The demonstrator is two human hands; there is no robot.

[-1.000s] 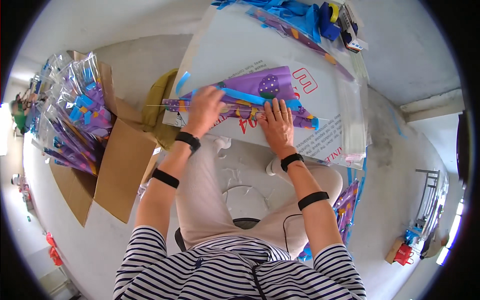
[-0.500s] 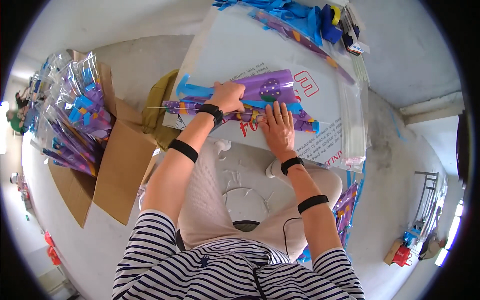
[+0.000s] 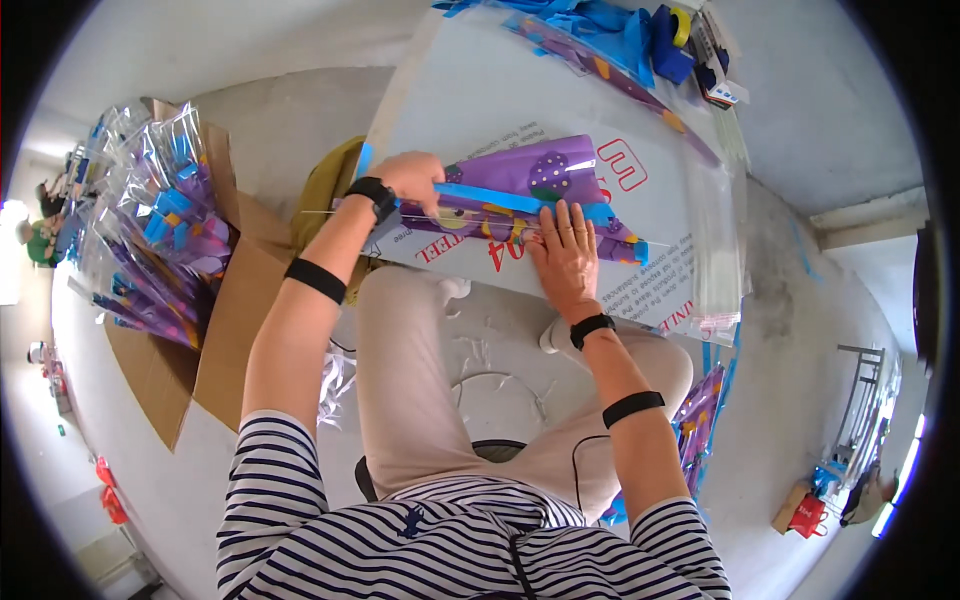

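I wear a white shirt [image 3: 400, 550] with narrow, dark navy horizontal stripes and a small dark emblem [image 3: 412, 520] on its front. A black cord [image 3: 517, 567] runs down the middle. The striped left sleeve [image 3: 272, 462] and right sleeve [image 3: 662, 528] are short. My left hand [image 3: 410, 178] and right hand [image 3: 566, 262] are bare. Each wrist has a black strap, the left strap [image 3: 374, 200] bulkier than the right strap [image 3: 592, 330]. Plain black bands circle my left forearm [image 3: 316, 282] and right forearm [image 3: 633, 407]. My trousers [image 3: 408, 385] are pale beige; a thin black cable [image 3: 577, 462] curves over the right thigh.
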